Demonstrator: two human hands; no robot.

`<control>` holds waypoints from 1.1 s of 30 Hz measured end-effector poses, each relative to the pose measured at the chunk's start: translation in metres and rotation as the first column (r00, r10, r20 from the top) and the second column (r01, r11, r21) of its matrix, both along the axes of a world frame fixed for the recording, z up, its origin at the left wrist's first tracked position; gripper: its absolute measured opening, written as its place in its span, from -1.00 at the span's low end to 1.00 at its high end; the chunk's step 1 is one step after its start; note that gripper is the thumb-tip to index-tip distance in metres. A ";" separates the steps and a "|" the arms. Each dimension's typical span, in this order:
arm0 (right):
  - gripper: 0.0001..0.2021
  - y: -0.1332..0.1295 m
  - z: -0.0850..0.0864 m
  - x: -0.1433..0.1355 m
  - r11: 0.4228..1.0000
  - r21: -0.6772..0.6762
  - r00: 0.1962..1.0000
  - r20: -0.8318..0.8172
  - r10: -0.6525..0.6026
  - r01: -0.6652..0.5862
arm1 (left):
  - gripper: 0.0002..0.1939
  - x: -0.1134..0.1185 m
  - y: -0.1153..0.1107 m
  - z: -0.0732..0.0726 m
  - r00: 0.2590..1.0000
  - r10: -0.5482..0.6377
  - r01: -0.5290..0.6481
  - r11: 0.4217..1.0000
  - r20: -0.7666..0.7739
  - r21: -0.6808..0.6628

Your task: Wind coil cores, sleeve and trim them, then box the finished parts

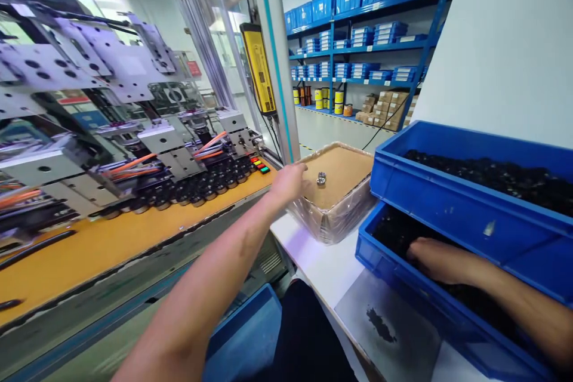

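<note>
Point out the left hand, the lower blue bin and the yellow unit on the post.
Left hand (289, 182): head view, on the back of the hand.
Lower blue bin (389, 268): head view, on its outer side wall.
Yellow unit (258, 68): head view, midway along its face.

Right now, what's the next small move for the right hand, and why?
Probably ease the right hand out toward the near side of the lower blue bin before lifting: the upper blue bin overhangs its far part, so a straight lift could knock it. The fingertips are down by the black parts; I can't tell whether they grip any.
</note>
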State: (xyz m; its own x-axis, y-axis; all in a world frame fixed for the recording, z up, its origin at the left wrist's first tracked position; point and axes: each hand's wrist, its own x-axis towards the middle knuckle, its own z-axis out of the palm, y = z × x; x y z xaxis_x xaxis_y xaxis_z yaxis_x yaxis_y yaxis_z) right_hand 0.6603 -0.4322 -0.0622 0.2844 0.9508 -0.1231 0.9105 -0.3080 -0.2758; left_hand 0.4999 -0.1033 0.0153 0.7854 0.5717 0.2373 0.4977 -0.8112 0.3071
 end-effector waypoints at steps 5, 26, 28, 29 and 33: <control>-0.72 0.008 0.020 -0.003 0.984 -0.119 0.984 -0.139 0.113 -0.130 | -0.63 0.060 0.002 -0.028 1.000 0.000 0.003 0.977 0.012 -0.211; -0.84 0.037 0.070 -0.115 0.546 0.742 0.883 0.132 0.451 -0.390 | -0.70 -0.168 -0.166 -0.055 0.626 0.233 0.657 0.356 0.744 -0.664; -0.83 0.043 0.074 -0.145 0.473 0.756 0.818 0.141 0.557 -0.452 | -0.67 -0.174 -0.174 -0.053 0.610 0.243 0.675 0.340 0.754 -0.655; -0.83 0.044 0.073 -0.156 0.440 0.770 0.798 0.146 0.585 -0.463 | -0.66 -0.176 -0.177 -0.053 0.607 0.250 0.680 0.329 0.754 -0.656; -0.86 0.044 0.060 -0.174 0.380 0.807 0.784 0.156 0.601 -0.452 | -0.65 -0.185 -0.187 -0.056 0.633 0.269 0.670 0.280 0.726 -0.688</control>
